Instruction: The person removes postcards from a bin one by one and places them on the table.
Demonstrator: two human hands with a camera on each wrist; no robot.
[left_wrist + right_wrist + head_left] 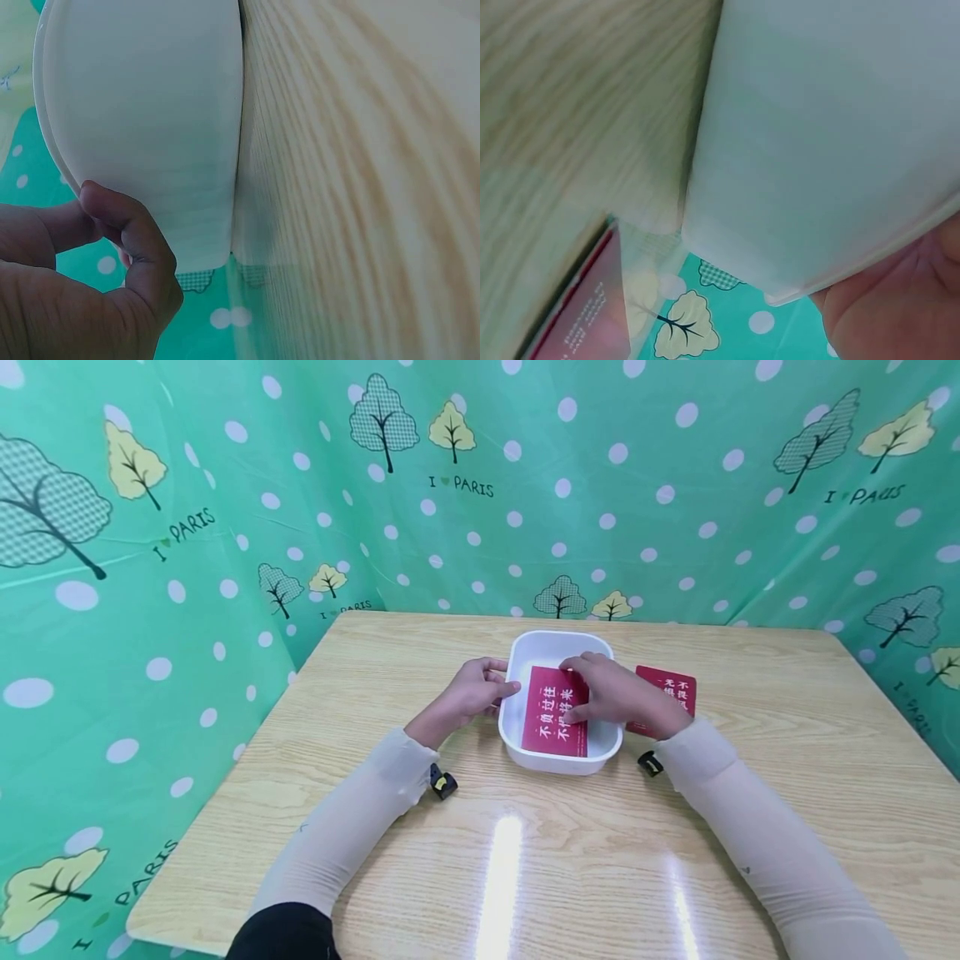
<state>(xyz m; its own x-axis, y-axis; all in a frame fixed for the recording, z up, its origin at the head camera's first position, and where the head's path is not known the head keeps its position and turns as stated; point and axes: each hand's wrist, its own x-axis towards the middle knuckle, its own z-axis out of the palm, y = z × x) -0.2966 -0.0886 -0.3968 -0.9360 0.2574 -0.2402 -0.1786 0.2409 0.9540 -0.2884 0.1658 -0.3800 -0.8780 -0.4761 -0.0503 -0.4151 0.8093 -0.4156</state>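
A white plastic basin (555, 766) stands on the table, a red notebook (546, 714) with white Chinese lettering lying inside it. At the basin's left rim is my left hand (476, 687); the left wrist view shows its thumb and a bent finger pinching the rim. My right hand (611, 689) reaches over the right rim and grips the notebook, fingers near the upper edge and thumb on the cover. In the right wrist view, the basin's wall (817, 135) hides the fingertips. A second red notebook (678, 687) lies just right of the basin, partly behind the right wrist.
A small black object with a yellow mark (443, 783) lies by the left sleeve. Another small black object (650, 764) is beside the right cuff. The wooden table (405, 660) ends at a green curtain (480, 527) with dots and trees.
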